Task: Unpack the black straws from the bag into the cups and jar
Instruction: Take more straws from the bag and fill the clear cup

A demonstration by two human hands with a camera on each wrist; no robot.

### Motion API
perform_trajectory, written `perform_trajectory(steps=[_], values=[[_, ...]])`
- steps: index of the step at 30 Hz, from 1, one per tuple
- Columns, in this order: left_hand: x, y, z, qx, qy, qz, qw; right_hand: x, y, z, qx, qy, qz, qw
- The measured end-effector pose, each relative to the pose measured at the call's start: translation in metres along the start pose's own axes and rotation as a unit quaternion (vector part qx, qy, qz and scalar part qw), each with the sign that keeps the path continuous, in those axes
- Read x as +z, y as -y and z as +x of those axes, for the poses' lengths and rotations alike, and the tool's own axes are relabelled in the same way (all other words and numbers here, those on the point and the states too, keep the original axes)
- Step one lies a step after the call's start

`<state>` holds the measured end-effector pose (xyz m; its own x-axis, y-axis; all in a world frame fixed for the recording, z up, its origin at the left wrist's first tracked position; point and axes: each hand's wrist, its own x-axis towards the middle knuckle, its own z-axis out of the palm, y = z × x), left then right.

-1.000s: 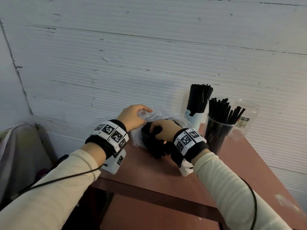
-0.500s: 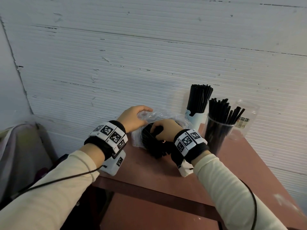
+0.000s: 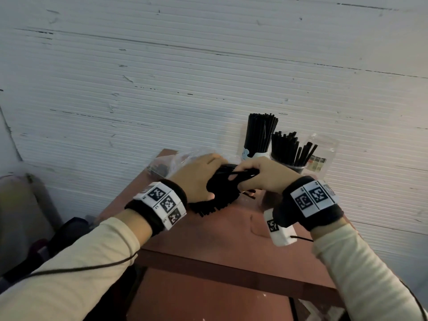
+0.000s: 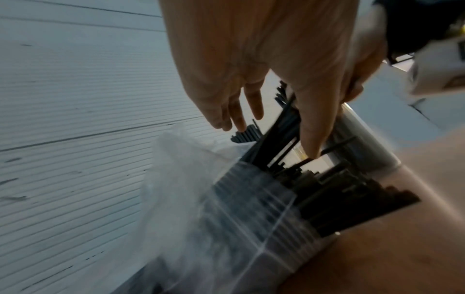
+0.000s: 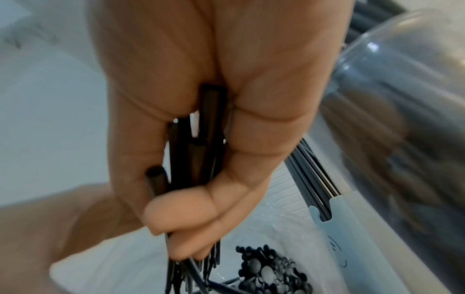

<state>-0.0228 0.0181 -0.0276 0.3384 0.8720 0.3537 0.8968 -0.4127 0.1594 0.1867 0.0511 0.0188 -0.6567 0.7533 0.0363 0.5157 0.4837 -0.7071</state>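
On the reddish table (image 3: 231, 230), my right hand (image 3: 261, 174) grips a bundle of black straws (image 3: 220, 198); the right wrist view shows its fingers (image 5: 191, 218) curled round several straws (image 5: 206, 139). My left hand (image 3: 199, 179) lies over the same bundle. In the left wrist view its fingers (image 4: 226, 111) are nearly straight above the clear plastic bag (image 4: 201, 208), and its thumb tip is at the straws (image 4: 339, 202). The bag (image 3: 171, 161) lies behind the left hand with straws still inside. A white cup (image 3: 257, 156) and a clear cup (image 3: 289, 166) stand full of straws. Beside them is a clear jar (image 3: 324, 151).
A ribbed white wall (image 3: 208, 77) runs right behind the cups and the bag. The table's front edge (image 3: 231, 267) is near my forearms. A grey covered object (image 3: 20, 216) and dark things stand lower left, off the table.
My right hand has drawn the straw bundle out of the bag toward the right. The left hand has left the bag's top and come down over the bundle.
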Motion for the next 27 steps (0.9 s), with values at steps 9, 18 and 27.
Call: perform_trajectory(steps=[9, 18, 27], values=[[0.006, -0.035, 0.032, 0.004, 0.04, -0.042, 0.998, -0.003, -0.008, -0.024, -0.037, -0.005, 0.04, 0.998], [0.012, -0.028, 0.036, -0.055, 0.0, -0.156, 0.986, -0.011, -0.022, -0.032, -0.044, -0.154, 0.067, 0.985], [0.008, -0.022, 0.033, -0.118, -0.017, -0.183, 0.976, 0.022, -0.009, -0.025, 0.08, 0.093, -0.06, 0.991]])
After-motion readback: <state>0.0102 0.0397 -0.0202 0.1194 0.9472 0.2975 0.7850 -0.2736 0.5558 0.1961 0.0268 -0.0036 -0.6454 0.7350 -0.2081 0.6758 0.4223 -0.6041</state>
